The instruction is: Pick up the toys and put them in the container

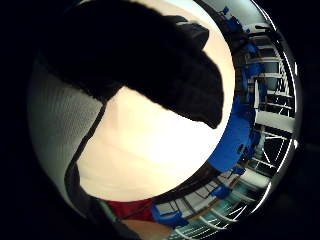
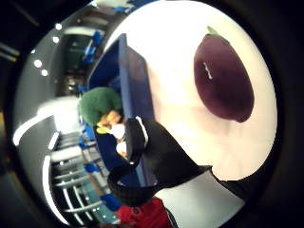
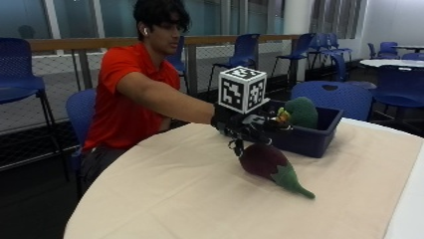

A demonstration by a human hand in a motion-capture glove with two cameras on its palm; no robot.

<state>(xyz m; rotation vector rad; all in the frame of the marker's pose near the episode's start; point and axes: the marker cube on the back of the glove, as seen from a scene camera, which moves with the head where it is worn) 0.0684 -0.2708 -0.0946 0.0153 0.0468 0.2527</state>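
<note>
Outside view showed the person seated behind the table (image 3: 165, 194), reaching the gloved right hand (image 3: 246, 125) out over it. The hand hovered just above the eggplant toy (image 3: 268, 163), which lay on its side on the table with its green stalk end pointing away from the hand. Whether the fingers were spread or curled could not be told from this view; in the thumb side palm view one dark finger (image 2: 164, 159) stretched out with nothing under it, and the eggplant toy (image 2: 223, 78) lay apart from it on the pale table, untouched.

Just beyond the eggplant toy, on its far side, stood the blue container (image 3: 308, 137). A green-haired plush toy (image 3: 298, 113) already sat inside it, its head showing above the rim.

The eggplant toy looked like stuffed plush: probably light, soft and compressible, not slippery and not fragile. The fat purple body seemed the best place to take hold, fingers wrapped around its middle, since the thin green stalk would likely flop.
</note>
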